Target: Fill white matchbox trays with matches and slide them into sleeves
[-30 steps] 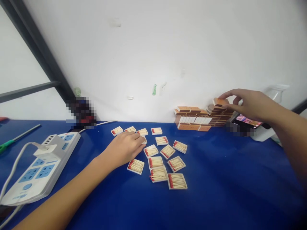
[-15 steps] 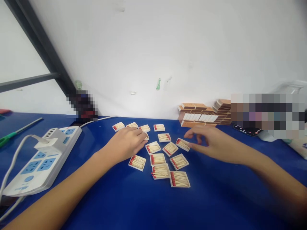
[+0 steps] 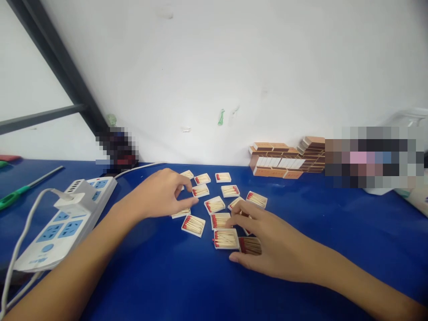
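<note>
Several white matchbox trays filled with red-tipped matches lie in loose rows on the blue table [image 3: 187, 276]. My left hand [image 3: 160, 195] is open at the left of the group, its thumb and fingers apart beside one tray [image 3: 200, 191]. It partly covers trays behind and below it. Over the right side hangs my right hand [image 3: 267, 236], open, with thumb and fingers spread around the right end of a front tray [image 3: 226, 239]; contact cannot be made out. Beneath its palm, a shaded tray [image 3: 250, 245] is partly hidden.
Against the white wall, orange-brown matchboxes [image 3: 277, 173] are stacked at the back right. A white power strip [image 3: 70, 227] with a plugged-in adapter and cable [image 3: 15, 249] lies at the left, beside a green-handled lighter-like tool [image 3: 15, 197].
My right hand has moved left and toward me, from the right-hand tray to the front trays. My left hand has shifted left and opened, uncovering a tray.
</note>
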Demonstrator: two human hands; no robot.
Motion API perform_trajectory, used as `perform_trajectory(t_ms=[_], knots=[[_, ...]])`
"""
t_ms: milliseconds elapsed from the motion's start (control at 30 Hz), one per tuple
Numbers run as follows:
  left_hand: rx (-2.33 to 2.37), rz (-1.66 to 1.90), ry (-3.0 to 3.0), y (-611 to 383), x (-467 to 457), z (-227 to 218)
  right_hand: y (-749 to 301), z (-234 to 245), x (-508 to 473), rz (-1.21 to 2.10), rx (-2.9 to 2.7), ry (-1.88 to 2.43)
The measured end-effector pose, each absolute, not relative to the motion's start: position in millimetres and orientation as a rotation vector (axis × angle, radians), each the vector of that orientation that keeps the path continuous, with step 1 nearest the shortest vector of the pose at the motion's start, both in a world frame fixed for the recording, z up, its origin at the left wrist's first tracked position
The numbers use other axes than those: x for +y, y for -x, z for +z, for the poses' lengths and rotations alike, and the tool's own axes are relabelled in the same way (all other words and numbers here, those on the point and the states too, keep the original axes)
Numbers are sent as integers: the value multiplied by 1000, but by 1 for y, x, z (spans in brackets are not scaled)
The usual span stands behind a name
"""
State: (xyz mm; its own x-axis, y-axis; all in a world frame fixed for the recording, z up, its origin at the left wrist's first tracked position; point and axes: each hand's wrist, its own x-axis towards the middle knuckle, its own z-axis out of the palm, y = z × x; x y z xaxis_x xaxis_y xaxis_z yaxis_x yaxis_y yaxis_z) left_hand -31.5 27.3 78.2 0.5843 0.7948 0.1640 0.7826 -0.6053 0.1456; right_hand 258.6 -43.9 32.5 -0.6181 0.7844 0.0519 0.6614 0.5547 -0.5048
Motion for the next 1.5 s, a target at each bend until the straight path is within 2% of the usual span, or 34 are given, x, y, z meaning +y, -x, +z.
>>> perform_trajectory(t_ms=[133, 267, 433, 533, 633, 800, 967, 1500], knots=[[1163, 238, -2475, 16, 11, 82, -257, 32, -41, 665, -2523, 1195], [1109, 196, -2491, 1, 2, 71, -259, 33, -41, 700, -2541, 1221], [1137, 421, -2634, 2, 14, 56, -260, 34, -41, 663, -2544, 1177], [1162, 587, -2628, 4, 39, 56, -269, 48, -15, 524, -2488, 1073], [1275, 453, -2621, 0, 76, 64, -278, 65, 37, 300, -2368, 1171], [1368, 54, -2507, -7, 129, 71, -271, 57, 109, 521, -2507, 1372], [1390, -83, -2399, -8, 140, 68, -261, 35, 122, 546, -2519, 1364], [1155, 236, -2573, -21, 147, 41, -270, 29, 128, 812, -2403, 1280]])
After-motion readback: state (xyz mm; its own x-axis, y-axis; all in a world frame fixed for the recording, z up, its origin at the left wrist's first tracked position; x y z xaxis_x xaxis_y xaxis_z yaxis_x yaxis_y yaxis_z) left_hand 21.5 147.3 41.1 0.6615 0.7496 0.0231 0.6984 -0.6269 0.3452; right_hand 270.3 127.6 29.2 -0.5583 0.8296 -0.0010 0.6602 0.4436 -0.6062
